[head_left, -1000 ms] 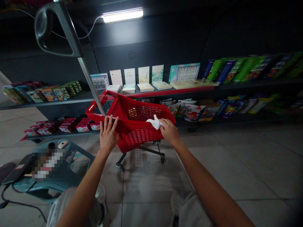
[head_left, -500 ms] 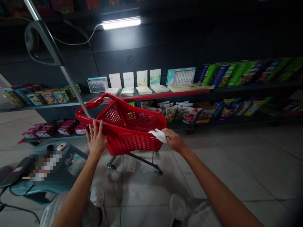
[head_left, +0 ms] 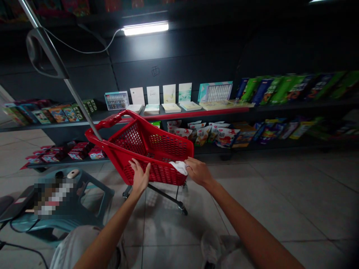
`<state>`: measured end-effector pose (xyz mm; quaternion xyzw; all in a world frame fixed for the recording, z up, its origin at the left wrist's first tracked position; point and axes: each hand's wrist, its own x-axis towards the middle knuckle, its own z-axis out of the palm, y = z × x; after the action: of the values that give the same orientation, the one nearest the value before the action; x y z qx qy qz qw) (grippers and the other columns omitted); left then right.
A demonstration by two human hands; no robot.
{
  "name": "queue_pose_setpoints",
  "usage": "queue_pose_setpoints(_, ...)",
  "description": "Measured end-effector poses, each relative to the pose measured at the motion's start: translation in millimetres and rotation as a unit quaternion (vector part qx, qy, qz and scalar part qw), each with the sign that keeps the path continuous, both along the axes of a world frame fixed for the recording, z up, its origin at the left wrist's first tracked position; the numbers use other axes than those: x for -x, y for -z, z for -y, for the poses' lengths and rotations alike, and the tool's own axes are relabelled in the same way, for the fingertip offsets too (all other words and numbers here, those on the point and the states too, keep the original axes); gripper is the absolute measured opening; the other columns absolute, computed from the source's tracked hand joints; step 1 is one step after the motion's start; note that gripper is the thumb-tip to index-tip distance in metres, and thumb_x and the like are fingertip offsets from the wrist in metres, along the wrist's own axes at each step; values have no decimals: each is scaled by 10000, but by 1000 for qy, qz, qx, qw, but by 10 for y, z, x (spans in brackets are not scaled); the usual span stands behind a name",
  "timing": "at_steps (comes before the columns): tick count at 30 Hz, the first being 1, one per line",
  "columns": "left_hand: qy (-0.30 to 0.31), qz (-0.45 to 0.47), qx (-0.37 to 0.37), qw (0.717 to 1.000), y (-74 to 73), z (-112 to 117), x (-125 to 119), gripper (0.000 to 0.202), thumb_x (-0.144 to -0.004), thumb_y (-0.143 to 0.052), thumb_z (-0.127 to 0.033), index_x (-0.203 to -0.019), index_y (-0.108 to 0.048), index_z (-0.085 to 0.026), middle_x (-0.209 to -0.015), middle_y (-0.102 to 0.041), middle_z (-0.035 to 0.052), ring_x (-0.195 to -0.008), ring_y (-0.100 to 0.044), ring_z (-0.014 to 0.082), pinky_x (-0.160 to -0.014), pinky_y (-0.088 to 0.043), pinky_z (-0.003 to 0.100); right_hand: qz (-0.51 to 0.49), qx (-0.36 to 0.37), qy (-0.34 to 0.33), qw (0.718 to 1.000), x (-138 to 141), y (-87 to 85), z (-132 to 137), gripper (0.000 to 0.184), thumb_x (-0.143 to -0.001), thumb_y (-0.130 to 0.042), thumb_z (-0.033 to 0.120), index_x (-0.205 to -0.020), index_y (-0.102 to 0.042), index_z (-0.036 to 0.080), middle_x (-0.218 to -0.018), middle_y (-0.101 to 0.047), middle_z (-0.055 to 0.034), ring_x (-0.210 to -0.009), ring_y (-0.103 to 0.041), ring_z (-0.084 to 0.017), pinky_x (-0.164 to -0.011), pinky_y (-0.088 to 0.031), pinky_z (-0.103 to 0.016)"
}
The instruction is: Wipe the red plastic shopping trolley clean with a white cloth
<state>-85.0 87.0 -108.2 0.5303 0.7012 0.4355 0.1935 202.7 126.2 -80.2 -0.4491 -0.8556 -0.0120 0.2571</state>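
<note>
A small red plastic shopping cart (head_left: pixel 131 140) on wheels stands on the tiled floor in front of me, with a long grey pull handle (head_left: pixel 47 56) rising to the upper left. My left hand (head_left: pixel 139 178) rests on the cart's near rim, fingers spread. My right hand (head_left: pixel 198 171) presses a white cloth (head_left: pixel 178 167) against the near rim at the right corner, fingers closed on it.
Dark shelves (head_left: pixel 196 112) behind the cart carry cards, paint sets and coloured packets. A blue-green plastic stool (head_left: pixel 84 201) stands at the left with a computer mouse (head_left: pixel 73 173) and a cable nearby. My knees and shoes show at the bottom.
The cart has turned and shifted left. My left hand moved right along the near rim toward the middle. My right hand with the cloth slid left along the rim.
</note>
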Motion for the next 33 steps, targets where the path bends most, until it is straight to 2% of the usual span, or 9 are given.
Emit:
queue_pose_setpoints(4, -12, 16, 12, 1000, -93, -34, 52, 1002, -925, -402, -733, -1622, -32, -116, -1668, 119, 285, -1557, -61, 360, -1259, -183, 505, 12, 12, -1, 1000, 50, -29, 53, 210, -942, -407, 175, -788, -544, 217, -862, -653, -45, -885, -597, -180, -819, -381, -270)
queue_pose_setpoints(11, -42, 13, -14, 999, -95, -58, 156, 964, -927, -386, -741, -1614, -62, -147, -1690, 42, 259, -1562, -11, 346, -1265, -161, 531, 23, 16, -32, 999, 195, -117, 198, 189, -906, -428, 160, -753, -524, 216, -772, -628, -30, -759, -546, -175, -734, -332, -298)
queue_pose_setpoints(17, -62, 19, -4, 998, -170, -83, 209, 1056, -899, -398, -774, -1606, -32, -81, -1677, 69, 288, -1562, 5, 364, -1270, -149, 519, 37, 19, -103, 994, 282, -179, 367, 143, -877, -444, 150, -776, -525, 212, -784, -628, -41, -758, -523, -184, -760, -342, -309)
queue_pose_setpoints(20, -72, 24, -11, 997, -168, -115, 232, 1069, -887, -443, -763, -1605, -26, -88, -1676, 72, 289, -1560, 8, 374, -1266, -167, 530, 38, 23, -129, 991, 262, -175, 367, 139, -878, -442, 151, -798, -539, 211, -818, -639, -48, -794, -541, -190, -791, -371, -309)
queue_pose_setpoints(24, -64, 25, -9, 998, -145, -158, 280, 1051, -891, -486, -710, -1598, -32, -78, -1673, 48, 303, -1555, 40, 381, -1259, -172, 557, 36, 21, -124, 991, 116, -135, 167, 163, -895, -433, 154, -817, -567, 205, -865, -657, -66, -873, -584, -202, -870, -420, -317)
queue_pose_setpoints(27, -53, 32, -5, 998, -149, -161, 295, 1048, -901, -482, -690, -1596, -28, -51, -1670, 59, 308, -1553, 91, 360, -1264, -150, 549, 22, 16, -98, 995, -65, -60, -86, 198, -904, -422, 154, -888, -617, 189, -987, -689, -96, -1008, -614, -219, -974, -441, -338)
queue_pose_setpoints(30, -54, 36, -5, 998, -161, -146, 286, 1060, -902, -477, -691, -1597, -28, -29, -1670, 76, 301, -1557, 92, 349, -1272, -130, 518, -22, 12, -57, 998, -233, 55, -311, 304, -915, -412, 160, -1102, -651, 181, -1254, -668, -107, -1204, -590, -218, -1079, -426, -344)
queue_pose_setpoints(33, -60, 40, -6, 997, -166, -129, 271, 1084, -897, -485, -699, -1593, -37, 1, -1665, 78, 314, -1563, 63, 350, -1278, -118, 478, -87, 6, -7, 996, -321, 171, -436, 442, -931, -392, 175, -1328, -586, 197, -1450, -574, -86, -1351, -519, -204, -1161, -382, -347)
